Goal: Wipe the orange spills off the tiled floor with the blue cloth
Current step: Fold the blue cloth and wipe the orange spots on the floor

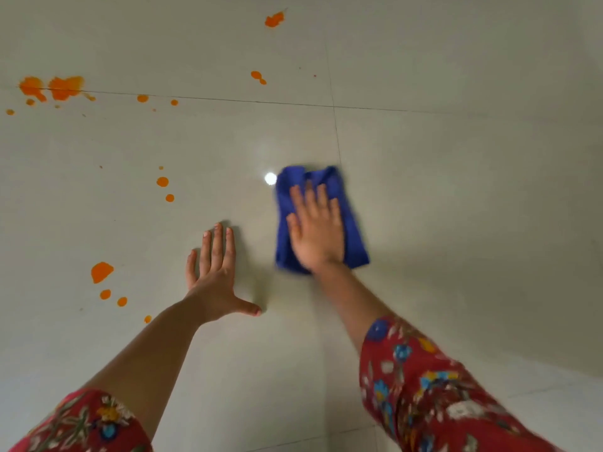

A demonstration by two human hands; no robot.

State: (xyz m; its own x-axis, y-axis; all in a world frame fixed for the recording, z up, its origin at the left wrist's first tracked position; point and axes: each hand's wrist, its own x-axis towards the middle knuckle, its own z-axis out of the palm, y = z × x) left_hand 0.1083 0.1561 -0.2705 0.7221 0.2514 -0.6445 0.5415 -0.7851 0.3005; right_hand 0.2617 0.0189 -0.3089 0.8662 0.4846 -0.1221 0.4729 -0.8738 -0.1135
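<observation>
**Flat palm, folded cloth, work toward the orange**

We start at the grip: our right hand lies spread and flat on top of the blue cloth, fingers extended rather than curled, so it pins the cloth to the floor by pressure and does not clutch it. The cloth is folded into a thick pad and sits on the tiled floor just right of centre, beside a tile joint and a bright light reflection. Our left hand is open and empty, palm down on bare tile, thumb splayed, bracing our weight.

No orange lies under or touching the cloth that we can see. The nearest drops are well off to its left, past the bracing hand. A larger blot with small drops lies near our left forearm, a broad smeared patch straddles the far-left joint, and more marks sit at the top of the view.

To do this step well, we judge the cloth should travel left in long, overlapping strokes with the palm kept flat, so the whole pad stays in contact. We should draw each spill inward rather than push it outward, and turn to a clean fold once a face is stained. The left hand likely needs moving first, since it sits between cloth and spills. The grout line may hold residue and deserves a firmer pass.
</observation>
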